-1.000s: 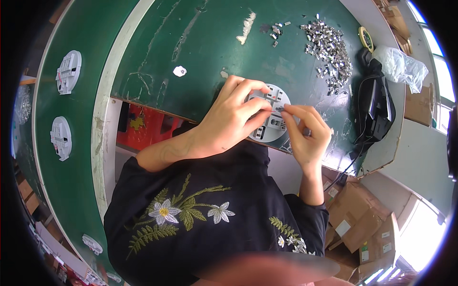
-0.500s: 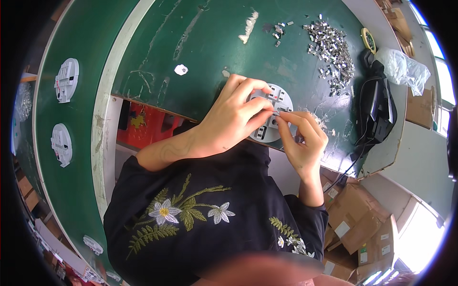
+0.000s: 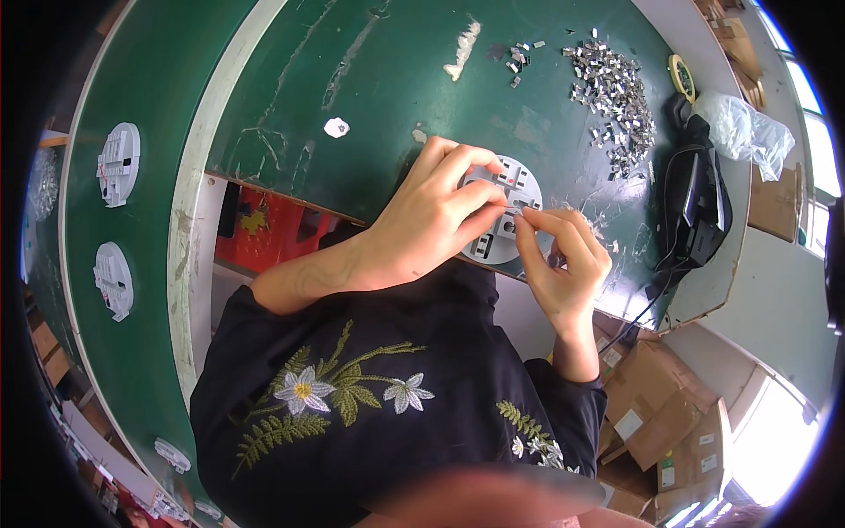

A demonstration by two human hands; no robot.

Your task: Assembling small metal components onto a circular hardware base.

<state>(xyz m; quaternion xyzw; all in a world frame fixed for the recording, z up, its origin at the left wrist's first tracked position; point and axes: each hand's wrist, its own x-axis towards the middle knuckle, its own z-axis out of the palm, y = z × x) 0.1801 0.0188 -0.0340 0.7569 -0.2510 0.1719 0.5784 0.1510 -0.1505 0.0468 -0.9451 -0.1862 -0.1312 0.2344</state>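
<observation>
Just right of the middle of the frame we see the round pale-grey plastic plate point(image 3: 503, 251), lying at the near edge of the green tabletop point(image 3: 378, 88) between our two hands. Our left hand point(image 3: 436, 211) arches over its left side, the forefinger reaching its upper part while the thumb and another finger come near each other at its middle. Our right hand point(image 3: 568, 264) comes in at its lower right, thumb and forefinger close together just beside the left fingertips; we cannot tell whether either hand pinches a small part, since the fingers hide that spot. The plate's upper right and lower parts show, with raised compartments and dark slots. In the upper right of the frame lies a heap of small metal pieces point(image 3: 612, 106), well apart from our hands, with a roll of tape point(image 3: 681, 77) beyond it. At the left of the frame, two similar plates point(image 3: 119, 165) rest on a green strip point(image 3: 158, 229).
</observation>
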